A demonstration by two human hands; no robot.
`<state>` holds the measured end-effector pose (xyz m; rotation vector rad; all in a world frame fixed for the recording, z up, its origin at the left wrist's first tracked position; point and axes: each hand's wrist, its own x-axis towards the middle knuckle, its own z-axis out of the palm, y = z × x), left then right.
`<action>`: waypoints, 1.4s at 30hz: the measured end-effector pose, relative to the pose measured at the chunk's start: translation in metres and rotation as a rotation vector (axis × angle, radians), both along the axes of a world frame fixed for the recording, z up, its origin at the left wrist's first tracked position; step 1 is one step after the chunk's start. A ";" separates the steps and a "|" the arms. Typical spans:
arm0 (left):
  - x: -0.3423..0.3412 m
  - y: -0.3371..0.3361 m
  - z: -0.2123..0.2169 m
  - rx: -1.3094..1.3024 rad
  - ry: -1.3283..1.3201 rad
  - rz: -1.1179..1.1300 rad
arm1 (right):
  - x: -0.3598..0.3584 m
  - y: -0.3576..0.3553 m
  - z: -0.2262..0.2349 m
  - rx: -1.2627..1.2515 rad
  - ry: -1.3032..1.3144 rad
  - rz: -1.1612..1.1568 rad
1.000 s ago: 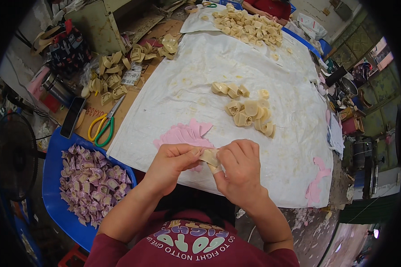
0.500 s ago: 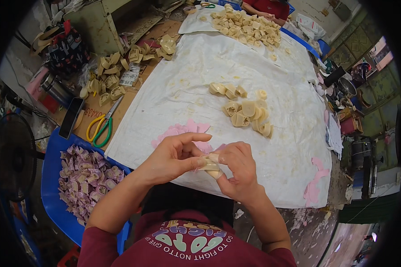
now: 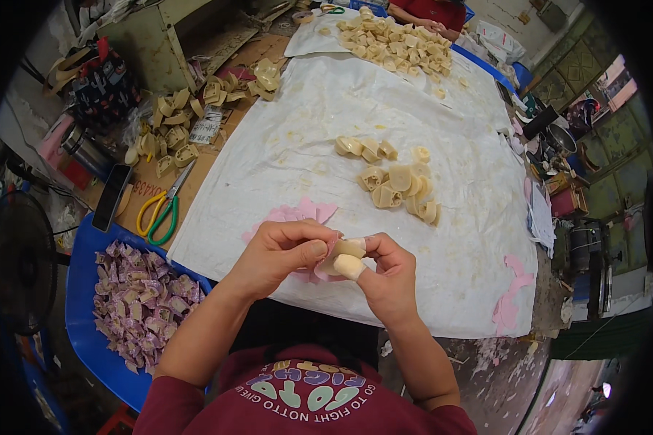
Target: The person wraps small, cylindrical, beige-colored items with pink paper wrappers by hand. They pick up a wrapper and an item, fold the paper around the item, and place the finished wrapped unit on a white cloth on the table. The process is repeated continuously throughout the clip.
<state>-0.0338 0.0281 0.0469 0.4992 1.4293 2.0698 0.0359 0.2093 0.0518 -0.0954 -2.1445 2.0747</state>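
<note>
Between the thumb and fingers of my right hand (image 3: 393, 283) is a small cream plastic piece (image 3: 350, 249). Pale tape (image 3: 349, 267) wraps the tip of that thumb, and a fingertip is wrapped too. My left hand (image 3: 272, 255) pinches a thin pink sheet (image 3: 331, 258) against the cream piece's left side. How far the sheet is stuck down is hidden by my fingers. Just beyond, a heap of loose pink pieces (image 3: 305, 210) lies on the white cloth (image 3: 268, 152). Several more cream plastic pieces (image 3: 400, 177) sit in a cluster farther off, right of the middle.
A blue tub (image 3: 80, 290) at the left holds many purple-and-cream pieces. Yellow-and-green-handled scissors (image 3: 163, 210) and a phone (image 3: 112, 197) lie at the table's left edge. Cream parts (image 3: 174, 134) pile behind them. A person (image 3: 442, 14) sits beyond a large cream pile (image 3: 399, 47). Pink strips (image 3: 511, 297) lie right.
My hands have turned the cream piece and raised it slightly. The pink sheet now shows at its left side, and my right thumb has come round to the front.
</note>
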 end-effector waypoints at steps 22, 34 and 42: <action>0.029 -0.007 0.001 0.192 0.367 0.277 | 0.005 -0.001 0.025 0.310 0.440 -0.021; 0.032 -0.013 0.025 -0.024 0.860 0.277 | 0.016 0.016 -0.003 -0.640 0.044 0.252; 0.028 0.001 0.006 -0.205 1.155 0.442 | 0.025 -0.014 0.026 -0.327 0.011 0.037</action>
